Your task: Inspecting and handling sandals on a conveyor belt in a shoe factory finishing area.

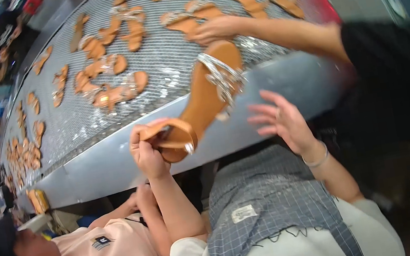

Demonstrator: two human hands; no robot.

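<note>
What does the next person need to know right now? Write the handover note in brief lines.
Left hand: gripping the heel strap of a tan sandal, held up over the metal edge of the conveyor.
Right hand: open, fingers spread, empty, just right of the sandal and not touching it.
Sandal: toe end with its silver straps points toward the mesh belt.
Belt: many more tan sandals lie scattered on it.
Another person's hand reaches onto the belt from the right, beside the held sandal's toe.
Done: one sandal in hand. Left: those lying on the belt.
</note>
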